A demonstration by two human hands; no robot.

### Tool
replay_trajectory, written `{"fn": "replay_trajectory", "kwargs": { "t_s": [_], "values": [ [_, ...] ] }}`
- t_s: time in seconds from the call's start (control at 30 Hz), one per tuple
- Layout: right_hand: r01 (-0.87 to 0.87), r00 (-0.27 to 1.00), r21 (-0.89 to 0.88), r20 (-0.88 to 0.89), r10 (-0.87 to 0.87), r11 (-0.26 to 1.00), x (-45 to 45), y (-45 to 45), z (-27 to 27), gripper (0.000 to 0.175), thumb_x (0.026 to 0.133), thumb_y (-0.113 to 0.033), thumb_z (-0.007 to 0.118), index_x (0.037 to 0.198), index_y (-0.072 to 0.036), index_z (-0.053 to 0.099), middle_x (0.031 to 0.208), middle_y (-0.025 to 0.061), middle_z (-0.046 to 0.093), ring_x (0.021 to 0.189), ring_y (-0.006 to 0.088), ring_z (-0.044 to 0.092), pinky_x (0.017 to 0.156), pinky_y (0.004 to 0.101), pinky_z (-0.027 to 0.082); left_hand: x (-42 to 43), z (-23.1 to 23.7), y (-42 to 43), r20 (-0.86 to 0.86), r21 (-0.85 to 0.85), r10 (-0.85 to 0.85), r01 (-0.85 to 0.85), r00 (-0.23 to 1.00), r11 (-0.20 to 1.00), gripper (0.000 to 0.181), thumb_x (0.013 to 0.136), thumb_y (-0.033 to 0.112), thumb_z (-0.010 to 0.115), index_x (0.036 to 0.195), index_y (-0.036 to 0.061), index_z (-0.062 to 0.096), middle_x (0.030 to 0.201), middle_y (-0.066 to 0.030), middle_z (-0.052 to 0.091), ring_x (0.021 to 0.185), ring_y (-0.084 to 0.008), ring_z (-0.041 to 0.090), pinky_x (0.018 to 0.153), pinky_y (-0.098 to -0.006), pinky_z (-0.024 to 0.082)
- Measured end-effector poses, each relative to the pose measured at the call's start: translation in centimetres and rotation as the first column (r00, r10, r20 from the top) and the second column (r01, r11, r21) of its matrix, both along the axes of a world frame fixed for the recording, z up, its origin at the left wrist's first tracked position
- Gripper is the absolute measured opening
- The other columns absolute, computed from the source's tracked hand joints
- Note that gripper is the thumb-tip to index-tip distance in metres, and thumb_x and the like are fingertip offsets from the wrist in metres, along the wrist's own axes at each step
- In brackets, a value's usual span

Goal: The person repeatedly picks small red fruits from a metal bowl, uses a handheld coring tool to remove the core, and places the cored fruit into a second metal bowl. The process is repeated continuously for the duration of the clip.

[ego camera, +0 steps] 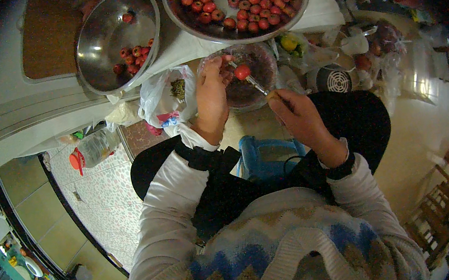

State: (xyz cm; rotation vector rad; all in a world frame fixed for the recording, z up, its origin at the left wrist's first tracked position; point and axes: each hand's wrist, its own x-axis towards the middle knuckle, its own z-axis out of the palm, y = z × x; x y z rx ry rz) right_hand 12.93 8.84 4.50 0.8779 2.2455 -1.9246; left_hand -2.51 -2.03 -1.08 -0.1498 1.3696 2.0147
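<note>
My right hand [300, 115] is shut on the handle of a slim metal tool [258, 85], which points up and to the left. A round red fruit [242, 72], like a hawthorn berry, sits on the tool's shaft. My left hand [213, 92] is at the tool's far end, its fingers bent by the tip. Whether they grip anything is too blurred to tell. Below both hands stands a clear plastic-lined bin [267, 60] with dark contents. Past it, a wide steel basin [301, 4] holds many red fruits [255, 2].
A second steel bowl [103, 41] with several red fruits stands at the left, beside a brown board [49, 35]. A white plastic bag [154, 94] hangs by my left wrist. A blue stool [264, 164] is between my knees. A red-capped plastic bottle [98, 150] lies at the left.
</note>
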Motion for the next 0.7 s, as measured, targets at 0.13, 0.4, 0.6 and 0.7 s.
{"fn": "replay_trajectory", "kwargs": {
  "t_s": [0.13, 0.4, 0.6, 0.7],
  "values": [
    [0.019, 1.000, 0.019, -0.006, -0.019, 1.000, 0.0, 0.0, -0.2, 0.023, 0.090, -0.022, 0.052, 0.095, 0.000, 0.058, 0.068, 0.0116, 0.057, 0.058, 0.0146, 0.050, 0.055, 0.0313, 0.042, -0.2, 0.3, 0.1, -0.020, -0.032, 0.024, -0.025, 1.000, 0.999, 0.019, 0.090, 0.021, 0.050, 0.093, 0.0055, 0.061, 0.091, -0.0028, 0.062, 0.078, -0.0111, 0.053, 0.074, -0.0246, 0.040],
    [-0.001, 1.000, -0.005, -0.009, 0.001, 1.000, 0.1, 0.1, -0.1, 0.024, 0.091, -0.022, 0.051, 0.091, 0.001, 0.057, 0.066, 0.0106, 0.055, 0.058, 0.0129, 0.046, 0.053, 0.0307, 0.040, -0.4, 0.7, 0.3, -0.206, -0.040, -0.071, 0.064, 0.976, 0.997, 0.009, 0.085, 0.011, 0.056, 0.089, 0.0046, 0.061, 0.087, -0.0002, 0.060, 0.081, -0.0081, 0.053, 0.073, -0.0219, 0.040],
    [-0.013, 1.000, -0.009, -0.019, 0.012, 1.000, 0.1, 0.0, -0.1, 0.025, 0.091, -0.023, 0.051, 0.094, 0.000, 0.059, 0.066, 0.0082, 0.055, 0.058, 0.0117, 0.045, 0.053, 0.0291, 0.039, -1.5, 1.0, -0.1, -0.126, -0.008, -0.182, 0.182, 0.975, 0.983, 0.007, 0.084, 0.007, 0.058, 0.089, 0.0034, 0.060, 0.087, -0.0010, 0.061, 0.082, -0.0093, 0.055, 0.075, -0.0236, 0.043],
    [0.002, 1.000, -0.007, -0.026, -0.002, 1.000, 0.2, 0.0, 0.0, 0.024, 0.091, -0.023, 0.052, 0.096, 0.000, 0.059, 0.066, 0.0083, 0.055, 0.058, 0.0119, 0.045, 0.053, 0.0289, 0.039, -1.6, 1.4, -0.1, -0.147, -0.028, -0.202, 0.200, 0.968, 0.979, 0.008, 0.083, 0.007, 0.059, 0.090, 0.0026, 0.061, 0.087, -0.0014, 0.062, 0.082, -0.0094, 0.056, 0.075, -0.0235, 0.043]
  ]
}}
